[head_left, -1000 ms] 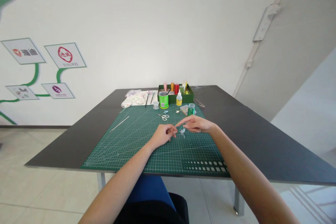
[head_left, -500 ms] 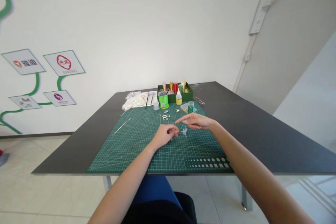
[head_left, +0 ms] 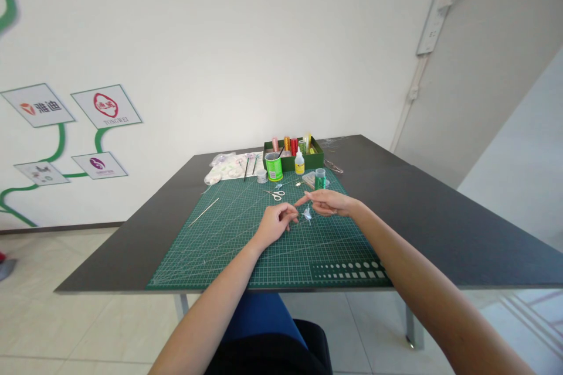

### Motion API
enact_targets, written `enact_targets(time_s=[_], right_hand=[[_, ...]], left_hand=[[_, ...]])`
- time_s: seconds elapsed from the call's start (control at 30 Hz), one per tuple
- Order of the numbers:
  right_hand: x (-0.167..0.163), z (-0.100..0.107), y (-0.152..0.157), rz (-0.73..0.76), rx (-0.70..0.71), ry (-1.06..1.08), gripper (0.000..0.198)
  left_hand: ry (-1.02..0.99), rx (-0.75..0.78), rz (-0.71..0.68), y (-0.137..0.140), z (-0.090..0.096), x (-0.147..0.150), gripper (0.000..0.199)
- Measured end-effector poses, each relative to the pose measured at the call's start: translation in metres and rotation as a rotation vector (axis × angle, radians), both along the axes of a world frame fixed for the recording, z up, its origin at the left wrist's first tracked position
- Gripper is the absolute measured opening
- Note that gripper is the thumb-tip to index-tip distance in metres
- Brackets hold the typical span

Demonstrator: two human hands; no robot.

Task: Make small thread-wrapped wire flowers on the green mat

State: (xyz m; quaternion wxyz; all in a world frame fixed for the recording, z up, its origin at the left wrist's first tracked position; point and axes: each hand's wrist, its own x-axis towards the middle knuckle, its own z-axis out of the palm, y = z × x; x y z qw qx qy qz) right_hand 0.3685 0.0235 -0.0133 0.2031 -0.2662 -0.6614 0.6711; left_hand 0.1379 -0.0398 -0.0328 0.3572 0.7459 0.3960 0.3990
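My left hand [head_left: 278,220] is closed, thumb and fingertips pinched on the thin stem of a small pale blue artificial flower [head_left: 307,214]. The flower head points right, just over the green cutting mat [head_left: 229,246]. My right hand [head_left: 329,203] is close by on the right, its forefinger reaching toward the left fingertips and its thumb pressed near it. Anything fine between those right fingers is too small to make out. A spool of green thread [head_left: 320,180] stands right behind the right hand. White-handled scissors [head_left: 277,194] lie beyond the left hand.
A green box [head_left: 314,160] of coloured thread spools stands at the back, behind a green can [head_left: 274,167] and a yellow glue bottle [head_left: 299,163]. Left of these are a small white jar [head_left: 262,176] and white cloth [head_left: 229,169]. A thin stick [head_left: 203,212] lies on the mat.
The flower has shifted slightly up and left with my left hand. My right forefinger and thumb have drawn closer together near the left fingertips.
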Motion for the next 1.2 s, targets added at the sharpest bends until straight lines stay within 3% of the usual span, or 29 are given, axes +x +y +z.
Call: enact_targets(time_s=[0.13,0.33,0.67,1.2], right_hand=[[-0.0013,-0.0002,-0.0004,0.011,-0.004,-0.02,0.064],[-0.0019,-0.0036,0.0023,-0.001,-0.013,0.03,0.062],[-0.0018,0.0006,-0.001,0.043,0.012,0.139,0.042],[-0.0024,-0.0093,0.0068,0.038,-0.019,0.126,0.042]], left_hand=[[0.001,0.017,0.014,-0.001,0.0018,0.0006,0.02],[0.019,0.039,0.006,-0.0006,0.0014,0.0002,0.015],[0.242,0.136,-0.002,-0.0023,0.0055,-0.002,0.015],[0.104,0.113,0.021,-0.001,0.0038,-0.0027,0.014]])
